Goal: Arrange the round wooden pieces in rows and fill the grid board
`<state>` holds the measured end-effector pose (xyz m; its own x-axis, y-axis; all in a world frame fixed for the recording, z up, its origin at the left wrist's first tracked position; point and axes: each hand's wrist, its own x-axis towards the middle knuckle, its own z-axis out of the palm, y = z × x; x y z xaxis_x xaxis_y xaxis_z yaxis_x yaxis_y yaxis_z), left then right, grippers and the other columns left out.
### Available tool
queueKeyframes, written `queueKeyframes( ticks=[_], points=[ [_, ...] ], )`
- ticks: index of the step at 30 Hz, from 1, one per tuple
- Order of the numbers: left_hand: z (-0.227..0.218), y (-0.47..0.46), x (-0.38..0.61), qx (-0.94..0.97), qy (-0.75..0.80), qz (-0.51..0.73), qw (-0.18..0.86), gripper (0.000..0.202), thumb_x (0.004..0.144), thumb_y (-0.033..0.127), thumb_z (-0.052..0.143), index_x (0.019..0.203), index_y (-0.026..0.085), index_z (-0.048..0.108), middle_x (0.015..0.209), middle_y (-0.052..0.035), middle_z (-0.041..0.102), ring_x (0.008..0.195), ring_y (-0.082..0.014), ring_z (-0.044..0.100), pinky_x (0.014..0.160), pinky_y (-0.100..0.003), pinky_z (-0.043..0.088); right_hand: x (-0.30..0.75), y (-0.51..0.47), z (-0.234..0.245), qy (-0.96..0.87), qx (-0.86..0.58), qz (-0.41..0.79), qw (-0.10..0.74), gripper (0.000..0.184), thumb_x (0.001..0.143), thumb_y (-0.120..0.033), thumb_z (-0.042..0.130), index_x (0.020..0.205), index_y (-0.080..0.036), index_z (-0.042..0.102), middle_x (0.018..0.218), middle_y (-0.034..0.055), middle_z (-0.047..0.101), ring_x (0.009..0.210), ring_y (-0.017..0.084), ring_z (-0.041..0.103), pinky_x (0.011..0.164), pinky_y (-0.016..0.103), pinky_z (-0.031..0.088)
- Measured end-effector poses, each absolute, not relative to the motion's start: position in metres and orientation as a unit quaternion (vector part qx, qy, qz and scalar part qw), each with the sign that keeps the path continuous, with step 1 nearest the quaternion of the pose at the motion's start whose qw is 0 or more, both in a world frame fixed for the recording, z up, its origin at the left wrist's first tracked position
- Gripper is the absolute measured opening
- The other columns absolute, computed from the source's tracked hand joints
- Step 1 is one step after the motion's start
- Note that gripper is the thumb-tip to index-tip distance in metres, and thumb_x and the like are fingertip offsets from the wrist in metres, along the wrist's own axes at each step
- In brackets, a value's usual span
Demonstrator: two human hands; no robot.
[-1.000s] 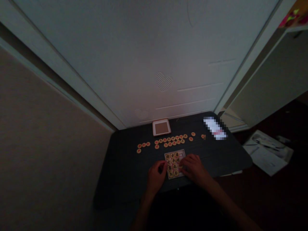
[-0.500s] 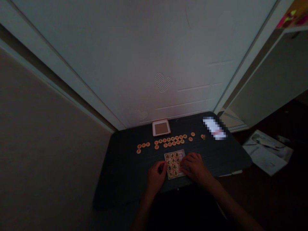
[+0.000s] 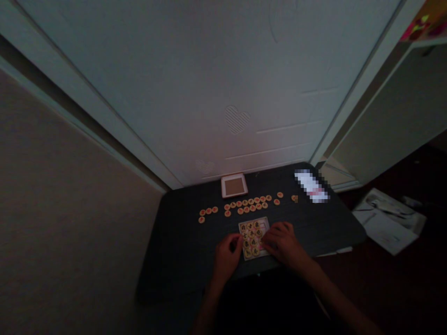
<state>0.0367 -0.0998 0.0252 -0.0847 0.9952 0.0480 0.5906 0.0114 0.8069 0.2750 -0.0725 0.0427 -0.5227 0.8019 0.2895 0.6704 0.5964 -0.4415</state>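
Note:
A shallow open box (image 3: 267,222) lies near the front edge of the dark table. Rows of round xiangqi pieces (image 3: 253,242) with dark characters fill its left and middle part. At the box's left edge is my left hand (image 3: 228,257), thumb and forefinger pinched on the rim. My right hand (image 3: 282,241) reaches over the box's right side, fingertips together beside the pieces. What those fingertips hold, if anything, is hidden. Behind the box, xiangqi pieces with red characters (image 3: 251,202) lie in two rows, with a small group (image 3: 208,211) farther left.
A light-rimmed tray or lid (image 3: 234,176) with a brown middle stands at the table's back, against a white panel (image 3: 209,70). A pixelated bright object (image 3: 310,186) lies back right. Single pieces (image 3: 280,195) sit nearby. A white open box (image 3: 391,221) is lower right, beyond the table (image 3: 174,260).
My right hand's fingertips have shifted slightly over the right side of the box. My left hand and the red pieces look nearly unchanged.

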Motion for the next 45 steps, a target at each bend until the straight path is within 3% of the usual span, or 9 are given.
queueKeyframes(
  ticks=[45],
  points=[
    [0.0243,-0.1001,0.0367,0.609,0.645,0.354,0.296,0.026,0.092,0.042,0.058,0.094,0.021,0.073,0.085,-0.0035,0.077,0.075,-0.0187,0.071,0.072,-0.030,0.055,0.2719,-0.0734,0.0385,-0.855,-0.428,0.173,0.236,0.006,0.090,-0.027,0.073,0.096,-0.030,0.073,0.098,-0.0009,0.076,0.102,0.023,0.058,0.100,0.045,0.027]
  ],
)
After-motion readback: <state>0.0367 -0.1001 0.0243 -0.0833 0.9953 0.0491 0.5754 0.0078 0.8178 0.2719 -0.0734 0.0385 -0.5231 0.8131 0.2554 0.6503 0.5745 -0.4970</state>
